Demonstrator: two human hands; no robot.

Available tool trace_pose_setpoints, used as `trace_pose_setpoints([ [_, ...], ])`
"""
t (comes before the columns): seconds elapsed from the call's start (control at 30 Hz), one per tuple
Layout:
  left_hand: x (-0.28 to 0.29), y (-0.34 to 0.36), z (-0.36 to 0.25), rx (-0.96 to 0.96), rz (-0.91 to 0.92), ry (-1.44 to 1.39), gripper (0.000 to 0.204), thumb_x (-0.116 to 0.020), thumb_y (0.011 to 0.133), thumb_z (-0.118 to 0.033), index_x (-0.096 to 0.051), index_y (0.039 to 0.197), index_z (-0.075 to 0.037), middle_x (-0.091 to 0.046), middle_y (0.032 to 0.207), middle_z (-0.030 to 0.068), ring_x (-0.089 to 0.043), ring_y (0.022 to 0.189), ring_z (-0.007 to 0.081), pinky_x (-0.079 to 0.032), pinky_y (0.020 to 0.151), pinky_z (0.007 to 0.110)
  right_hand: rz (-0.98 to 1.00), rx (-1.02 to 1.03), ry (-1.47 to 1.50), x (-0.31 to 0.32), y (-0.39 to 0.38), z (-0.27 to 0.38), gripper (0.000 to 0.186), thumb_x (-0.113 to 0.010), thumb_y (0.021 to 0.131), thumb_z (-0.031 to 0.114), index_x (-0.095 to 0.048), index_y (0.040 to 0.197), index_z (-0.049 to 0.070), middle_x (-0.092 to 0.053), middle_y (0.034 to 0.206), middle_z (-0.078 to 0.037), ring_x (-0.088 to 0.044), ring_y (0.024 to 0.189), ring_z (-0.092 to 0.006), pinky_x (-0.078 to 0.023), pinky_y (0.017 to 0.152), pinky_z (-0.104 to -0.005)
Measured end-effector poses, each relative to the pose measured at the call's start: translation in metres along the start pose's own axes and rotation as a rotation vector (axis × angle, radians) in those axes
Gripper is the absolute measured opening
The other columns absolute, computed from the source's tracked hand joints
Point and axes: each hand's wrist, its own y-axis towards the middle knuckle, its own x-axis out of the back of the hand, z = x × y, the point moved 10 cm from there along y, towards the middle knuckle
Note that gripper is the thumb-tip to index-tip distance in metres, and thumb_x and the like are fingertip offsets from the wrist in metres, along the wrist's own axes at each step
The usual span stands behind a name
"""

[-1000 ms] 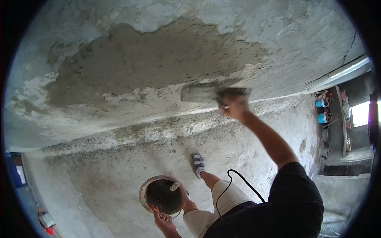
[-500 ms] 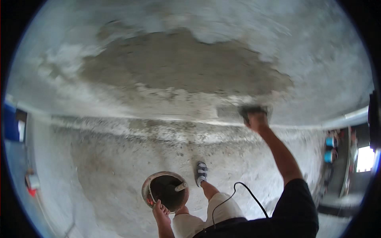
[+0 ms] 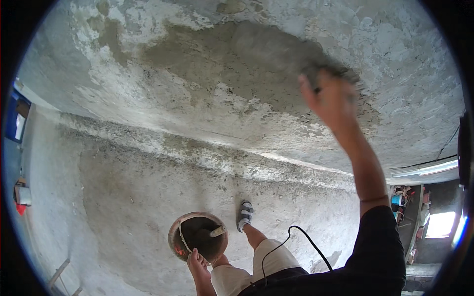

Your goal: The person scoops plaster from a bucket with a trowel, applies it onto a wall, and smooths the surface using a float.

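Note:
My left hand (image 3: 198,264) is closed on the pale handle (image 3: 183,237) of a round bucket (image 3: 172,230), held low in front of my legs. Dark, wet-looking material lies in the bucket, and a light cylindrical piece (image 3: 217,231), perhaps a tool's grip, sticks up from it. My right hand (image 3: 335,101), smeared by motion, is wrapped round a plastering trowel (image 3: 340,72) against the wall. The trowel's blade is blurred and partly hidden by the hand. It is at the right end of a darker grey-brown patch (image 3: 197,59), where a fresher smooth grey band (image 3: 276,47) shows.
Around the patch, the wall (image 3: 395,98) is mottled white and grey. Below it runs the rough concrete floor (image 3: 133,207). A black cable (image 3: 310,237) loops near my waist. Blue buckets (image 3: 396,200) stand at the far right, and a white container (image 3: 23,195) at the far left.
My right hand has moved the trowel up the wall from near its base to the patch's right end. The view has tilted; the left hand still holds the bucket.

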Motion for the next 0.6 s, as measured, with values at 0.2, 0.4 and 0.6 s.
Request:
trace_pose_setpoints([
  [0.2, 0.039, 0.003, -0.016, -0.08, -0.036, -0.036, 0.041, -0.06, 0.091, -0.033, -0.033, 0.063, -0.019, -0.025, 0.053, -0.0077, -0.023, 0.043, 0.0062, -0.02, 0.043, 0.026, 0.568, 0.032, 0.047, -0.219, -0.084, 0.108, 0.026, -0.067, 0.079, 0.031, -0.066, 0.083, 0.006, -0.069, 0.084, -0.011, -0.067, 0.081, -0.0289, -0.055, 0.074, -0.0385],
  [0.4, 0.09, 0.008, -0.02, -0.1, -0.106, -0.124, 0.041, -0.06, 0.09, -0.037, -0.033, 0.063, -0.021, -0.024, 0.052, -0.0078, -0.023, 0.04, 0.007, -0.017, 0.041, 0.026, 0.713, 0.028, 0.095, -0.193, -0.105, 0.13, 0.034, -0.059, 0.088, 0.04, -0.067, 0.088, 0.007, -0.068, 0.079, -0.014, -0.068, 0.079, -0.0308, -0.054, 0.071, -0.0448],
  [0.6, 0.103, 0.026, -0.03, -0.08, -0.141, -0.115, 0.041, -0.06, 0.09, -0.036, -0.036, 0.063, -0.019, -0.028, 0.051, -0.0072, -0.028, 0.039, 0.0069, -0.024, 0.039, 0.025, 0.11, -0.111, -0.015, 0.008, 0.021, 0.058, 0.043, -0.055, 0.091, 0.047, -0.061, 0.078, 0.006, -0.06, 0.059, -0.012, -0.061, 0.052, -0.0258, -0.049, 0.048, -0.0431],
])
